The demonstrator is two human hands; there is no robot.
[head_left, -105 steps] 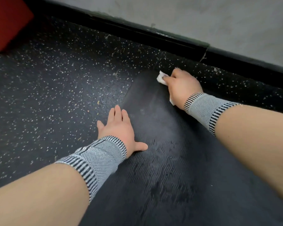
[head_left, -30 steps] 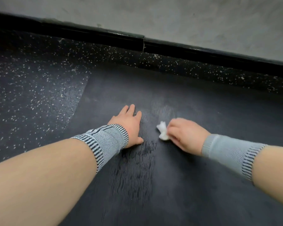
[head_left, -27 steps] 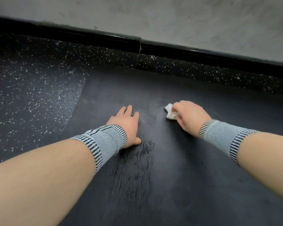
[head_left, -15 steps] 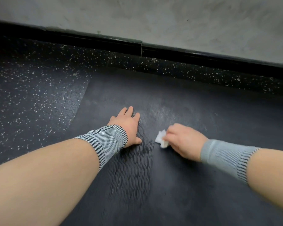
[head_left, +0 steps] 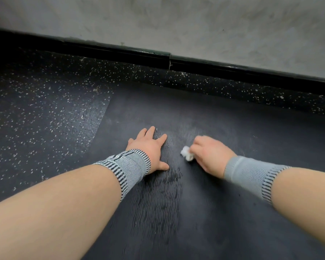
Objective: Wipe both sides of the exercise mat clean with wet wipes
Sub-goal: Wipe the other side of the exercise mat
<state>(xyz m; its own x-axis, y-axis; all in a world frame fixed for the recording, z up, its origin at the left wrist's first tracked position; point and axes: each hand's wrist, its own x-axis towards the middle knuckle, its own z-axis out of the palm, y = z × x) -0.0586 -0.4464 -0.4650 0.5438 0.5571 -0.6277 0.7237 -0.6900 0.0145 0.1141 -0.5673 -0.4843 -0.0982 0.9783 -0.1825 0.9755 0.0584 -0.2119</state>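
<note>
The mat (head_left: pixel 204 203) is lying flat on the speckled floor (head_left: pixel 36 119), its far edge running near the black baseboard (head_left: pixel 120 53) under the grey wall (head_left: pixel 195 21). The left hand (head_left: pixel 148 149) is pressing palm-down on the mat with fingers straight and spread. Just beside it, the right hand (head_left: pixel 208 152) is curling its fingers around a crumpled white wipe (head_left: pixel 186 155), holding it against the mat's ribbed surface. Both wrists are wearing grey striped wristbands (head_left: pixel 126 167).
</note>
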